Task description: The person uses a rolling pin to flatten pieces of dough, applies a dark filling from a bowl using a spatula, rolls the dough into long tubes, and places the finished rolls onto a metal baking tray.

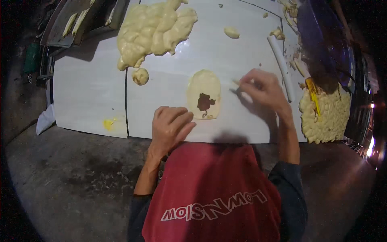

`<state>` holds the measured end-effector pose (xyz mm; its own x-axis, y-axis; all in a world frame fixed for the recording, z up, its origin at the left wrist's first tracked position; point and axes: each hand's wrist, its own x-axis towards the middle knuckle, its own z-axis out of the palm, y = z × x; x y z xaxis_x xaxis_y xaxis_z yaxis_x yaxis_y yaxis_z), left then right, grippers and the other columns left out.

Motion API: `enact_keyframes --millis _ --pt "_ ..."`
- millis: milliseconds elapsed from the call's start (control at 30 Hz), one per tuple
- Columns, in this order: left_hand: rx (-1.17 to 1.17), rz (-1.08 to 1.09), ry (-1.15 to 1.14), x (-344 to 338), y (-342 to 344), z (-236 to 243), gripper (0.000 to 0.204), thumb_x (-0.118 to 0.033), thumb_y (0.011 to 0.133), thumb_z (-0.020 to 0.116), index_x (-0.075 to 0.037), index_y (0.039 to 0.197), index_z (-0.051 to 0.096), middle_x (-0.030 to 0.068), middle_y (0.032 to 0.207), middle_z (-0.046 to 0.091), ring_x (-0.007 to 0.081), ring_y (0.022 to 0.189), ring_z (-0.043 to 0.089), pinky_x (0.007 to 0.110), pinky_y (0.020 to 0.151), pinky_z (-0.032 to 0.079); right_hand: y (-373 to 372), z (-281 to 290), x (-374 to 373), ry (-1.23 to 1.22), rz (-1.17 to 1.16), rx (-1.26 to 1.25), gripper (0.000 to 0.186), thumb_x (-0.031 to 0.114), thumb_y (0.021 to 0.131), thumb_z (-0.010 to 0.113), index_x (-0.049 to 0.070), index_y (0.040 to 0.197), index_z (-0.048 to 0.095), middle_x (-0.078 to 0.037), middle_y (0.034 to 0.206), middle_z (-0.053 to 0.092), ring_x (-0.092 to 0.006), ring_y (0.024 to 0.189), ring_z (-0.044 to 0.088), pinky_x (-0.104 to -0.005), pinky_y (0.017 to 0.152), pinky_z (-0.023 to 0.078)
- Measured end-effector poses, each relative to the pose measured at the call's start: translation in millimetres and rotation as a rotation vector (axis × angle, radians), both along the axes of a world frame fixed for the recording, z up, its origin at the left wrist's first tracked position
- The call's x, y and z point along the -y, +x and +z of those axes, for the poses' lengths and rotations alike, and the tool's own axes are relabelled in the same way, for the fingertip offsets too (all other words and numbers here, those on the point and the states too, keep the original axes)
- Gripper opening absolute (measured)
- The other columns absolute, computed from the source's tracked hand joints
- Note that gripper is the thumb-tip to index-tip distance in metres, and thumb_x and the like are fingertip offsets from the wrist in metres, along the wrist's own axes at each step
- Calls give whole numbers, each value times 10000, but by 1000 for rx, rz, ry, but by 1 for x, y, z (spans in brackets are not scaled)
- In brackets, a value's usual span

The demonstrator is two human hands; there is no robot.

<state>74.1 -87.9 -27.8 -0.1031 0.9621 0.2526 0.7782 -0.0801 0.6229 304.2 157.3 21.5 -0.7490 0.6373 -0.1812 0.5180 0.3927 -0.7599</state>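
Note:
An oval of flattened pale dough (204,86) lies on the white table before me, with a dark brown filling (204,102) spread on its nearer half. Just left of it rests my left hand (172,126), fingers apart and holding nothing, the fingertips close to the dough's near left edge. To the right, my right hand (260,88) is raised over the table with thumb and fingers pinched together. A small pale tip shows at the pinch; what it is, I cannot make out.
A big mass of dough (157,32) and a small dough ball (140,76) lie at the far left. On the right are a pale rod (280,66), a lumpy dough slab (325,115) and a yellow-handled tool (312,94). Metal trays (78,22) stand back left.

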Motion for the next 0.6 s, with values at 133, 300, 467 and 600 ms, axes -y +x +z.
enact_keyframes --millis 133,300,467,600 --pt "2 -71 -17 -1 9 -3 290 -211 780 851 -115 1030 740 38 1010 709 235 931 661 430 853 459 -14 -26 66 126 123 -129 168 207 881 752 55 928 699 -108 853 680 -305 723 680 -402 610 528" --pt "-10 -72 36 -7 14 -6 229 -169 782 840 -142 971 713 -7 962 680 203 882 642 395 843 465 -26 -54 95 373 176 -228 133 196 896 731 93 977 707 -57 912 667 -234 708 685 -346 597 558" --pt "-15 -119 54 -8 6 -12 263 -161 758 856 -133 990 734 18 949 710 234 859 661 405 778 476 -21 -48 103 386 111 -235 240 247 881 754 122 1083 723 -41 950 670 -215 751 701 -347 607 562" --pt "-40 -109 54 -11 3 -6 255 -138 751 854 -144 980 743 31 941 706 250 828 662 401 760 492 -2 -43 106 355 165 -198 302 277 871 773 147 1137 710 -48 961 661 -208 739 685 -351 597 546"
